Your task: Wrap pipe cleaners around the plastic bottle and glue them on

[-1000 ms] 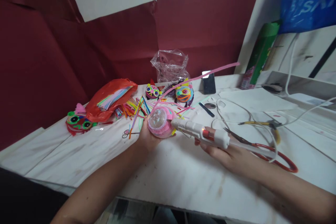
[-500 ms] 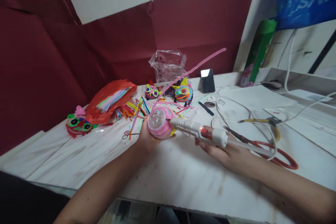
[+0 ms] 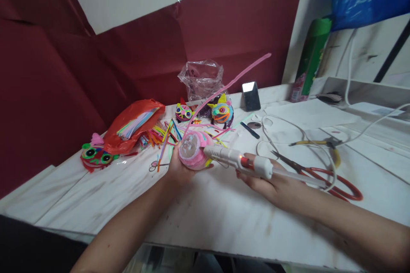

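My left hand [image 3: 180, 168] is closed around a pink fuzzy craft ball [image 3: 196, 153] whose round greyish end faces me. From the ball a long pink pipe cleaner [image 3: 235, 80] sticks up and to the right. My right hand [image 3: 264, 181] grips a white hot glue gun [image 3: 238, 160], its small light lit orange and a clear glue stick coming out of its back. The gun's nozzle points left at the ball's right side; whether it touches, I cannot tell. Parts of my left fingers are hidden behind the ball.
Behind the ball stand two colourful pipe-cleaner animals [image 3: 221, 111]; a third animal [image 3: 96, 153] lies left beside a red bag [image 3: 137, 115] of pipe cleaners. Red-handled scissors [image 3: 346, 183], yellow-handled pliers [image 3: 315, 143] and a looping white cable [image 3: 282, 119] lie right. A phone [image 3: 251, 97] leans behind.
The view has shifted slightly. The glue gun remains at the ball's right side, and both hands keep their hold.
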`<state>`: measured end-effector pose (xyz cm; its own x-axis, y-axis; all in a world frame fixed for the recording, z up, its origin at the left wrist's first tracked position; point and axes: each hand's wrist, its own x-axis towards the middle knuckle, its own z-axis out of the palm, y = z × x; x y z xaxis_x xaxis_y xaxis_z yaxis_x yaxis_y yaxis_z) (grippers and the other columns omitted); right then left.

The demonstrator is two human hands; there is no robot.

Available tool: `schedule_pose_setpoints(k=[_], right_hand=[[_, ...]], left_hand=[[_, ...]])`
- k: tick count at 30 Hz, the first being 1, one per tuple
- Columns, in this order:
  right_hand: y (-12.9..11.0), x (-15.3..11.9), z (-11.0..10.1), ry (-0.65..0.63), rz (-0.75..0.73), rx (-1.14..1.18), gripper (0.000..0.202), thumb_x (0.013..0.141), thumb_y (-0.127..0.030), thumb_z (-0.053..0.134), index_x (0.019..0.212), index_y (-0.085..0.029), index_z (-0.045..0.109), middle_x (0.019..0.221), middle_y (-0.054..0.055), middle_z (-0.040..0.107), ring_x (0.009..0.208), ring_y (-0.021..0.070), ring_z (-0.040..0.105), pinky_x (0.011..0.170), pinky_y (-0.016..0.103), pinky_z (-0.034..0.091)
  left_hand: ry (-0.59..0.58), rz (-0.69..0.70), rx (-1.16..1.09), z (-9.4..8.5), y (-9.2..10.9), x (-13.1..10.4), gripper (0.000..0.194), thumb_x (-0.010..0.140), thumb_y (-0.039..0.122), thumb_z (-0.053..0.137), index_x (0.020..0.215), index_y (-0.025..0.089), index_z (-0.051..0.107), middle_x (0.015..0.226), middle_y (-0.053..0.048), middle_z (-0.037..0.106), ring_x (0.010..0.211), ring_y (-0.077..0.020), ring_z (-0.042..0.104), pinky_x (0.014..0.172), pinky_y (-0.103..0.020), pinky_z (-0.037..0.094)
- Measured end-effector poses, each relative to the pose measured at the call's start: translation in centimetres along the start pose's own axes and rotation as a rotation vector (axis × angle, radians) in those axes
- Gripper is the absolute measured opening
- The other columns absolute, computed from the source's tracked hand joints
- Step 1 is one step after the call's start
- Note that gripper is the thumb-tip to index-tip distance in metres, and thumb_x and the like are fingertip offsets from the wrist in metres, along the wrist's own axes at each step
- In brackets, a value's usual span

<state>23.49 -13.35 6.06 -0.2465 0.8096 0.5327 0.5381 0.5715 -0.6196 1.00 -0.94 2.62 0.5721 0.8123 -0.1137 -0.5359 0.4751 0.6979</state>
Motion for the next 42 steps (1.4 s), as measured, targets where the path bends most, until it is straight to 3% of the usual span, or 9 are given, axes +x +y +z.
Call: schedule_pose_setpoints(k=[8,22,29,33,42], right_hand=[[0.2,0.1,0.1,0.066,-0.022,-0.001,0.015,0.083,-0.028,0.047,0.07,-0.023,0.054,0.062,0.0,0.06,0.055,0.0148,0.058,0.051,0.025,0.049],[-0.3,-0.1,-0.1,-0.007,0.031,0.015,0.014,0.081,-0.027,0.046,0.069,-0.022,0.052,0.065,0.001,0.062,0.056,0.0146,0.059,0.052,0.025,0.049],[-0.3,0.1,-0.4,0.019,0.019,-0.047,0.018,0.082,-0.03,0.044,0.071,-0.022,0.055,0.063,0.001,0.062,0.056,0.0158,0.059,0.053,0.026,0.05],[-0.5,0.2,-0.6,0.001,0.007,-0.058,0.018,0.082,-0.028,0.043,0.07,-0.022,0.055,0.063,0.002,0.063,0.056,0.016,0.06,0.053,0.026,0.05],[0.1,-0.1,-0.9,0.027,-0.012,-0.071,0.021,0.085,-0.03,0.043,0.077,-0.022,0.061,0.068,0.002,0.067,0.062,0.017,0.064,0.058,0.026,0.053]], left_hand=[[0.069,-0.005,0.047,0.8,0.1,-0.4,0.053,0.091,0.053,0.031,0.11,0.017,0.064,0.104,-0.011,0.072,0.095,-0.0344,0.067,0.083,-0.06,0.049],[0.111,0.011,0.054,0.8,0.2,-0.1,0.051,0.09,0.051,0.032,0.111,0.018,0.064,0.103,-0.012,0.073,0.095,-0.0341,0.067,0.079,-0.06,0.051],[0.045,-0.041,0.022,0.4,0.2,-0.2,0.048,0.089,0.052,0.036,0.105,0.017,0.066,0.101,-0.012,0.073,0.092,-0.033,0.068,0.079,-0.058,0.052],[0.019,-0.043,0.006,0.2,0.2,-0.1,0.05,0.087,0.052,0.039,0.113,0.016,0.063,0.107,-0.014,0.071,0.096,-0.0342,0.067,0.084,-0.059,0.049],[0.1,0.009,0.03,1.0,0.5,-0.3,0.046,0.089,0.051,0.038,0.111,0.019,0.063,0.103,-0.011,0.072,0.094,-0.0335,0.067,0.083,-0.059,0.049]])
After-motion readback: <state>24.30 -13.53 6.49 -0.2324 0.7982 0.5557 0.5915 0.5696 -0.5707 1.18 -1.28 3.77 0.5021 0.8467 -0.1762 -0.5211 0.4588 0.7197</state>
